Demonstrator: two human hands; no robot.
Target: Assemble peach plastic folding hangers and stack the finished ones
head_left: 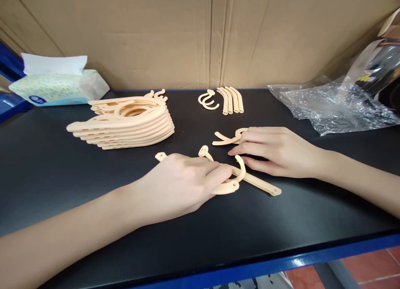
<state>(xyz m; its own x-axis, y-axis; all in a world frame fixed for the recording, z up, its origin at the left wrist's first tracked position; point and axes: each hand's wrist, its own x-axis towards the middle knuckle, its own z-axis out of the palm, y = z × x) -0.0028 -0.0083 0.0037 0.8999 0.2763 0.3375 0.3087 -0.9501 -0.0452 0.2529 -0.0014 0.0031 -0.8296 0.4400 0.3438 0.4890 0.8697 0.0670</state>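
Observation:
My left hand (190, 182) is closed over several cream plastic hanger parts on the black table. From under its fingers stick out a hook (241, 168), a curved arm piece (226, 187) and a straight bar (262, 184); their middles are hidden. My right hand (275, 151) rests just right of them, palm down, fingers bent but apart. Its far fingertips reach another small group of hanger parts (223, 139), partly covered by the hand. Whether they grip or only touch these I cannot make out.
Stacked cream hangers (125, 126) stand at left, with small hooks (158, 94) behind. More hooks (208, 100) and several curved bars (231, 100) lie at the back. A tissue pack (59, 86) is back left, a crumpled clear plastic bag (340, 105) at right. Cardboard (156, 38) walls the rear.

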